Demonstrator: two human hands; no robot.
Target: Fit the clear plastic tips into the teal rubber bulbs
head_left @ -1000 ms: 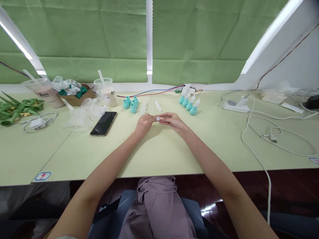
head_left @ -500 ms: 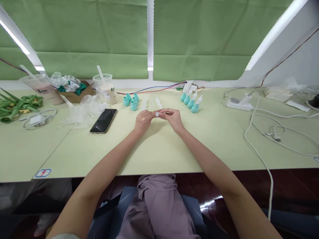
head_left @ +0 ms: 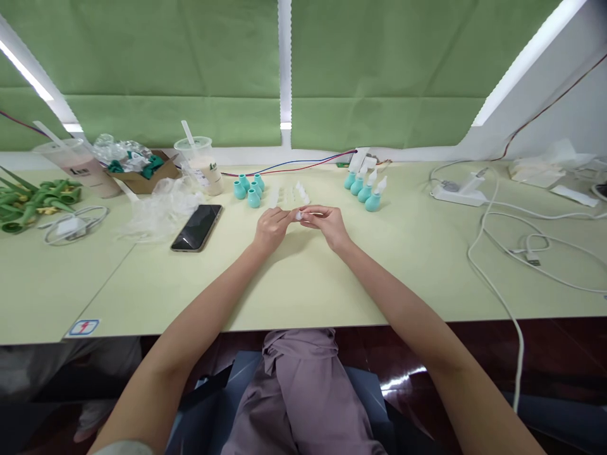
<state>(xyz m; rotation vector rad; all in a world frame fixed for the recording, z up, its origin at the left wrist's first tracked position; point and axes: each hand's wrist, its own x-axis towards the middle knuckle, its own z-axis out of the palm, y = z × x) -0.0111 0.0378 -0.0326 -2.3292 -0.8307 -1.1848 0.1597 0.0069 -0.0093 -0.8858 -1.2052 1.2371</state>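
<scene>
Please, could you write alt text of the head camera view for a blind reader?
A person's left hand and right hand together hold a small white piece at a pale table. Beyond them, left to right, are open teal bulbs, small white parts and teal bulbs with white tips; a phone lies to the left.

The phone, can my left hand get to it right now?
Likely yes: only bare tabletop lies between the phone and the left hand, though that hand is occupied with a small white piece.
</scene>
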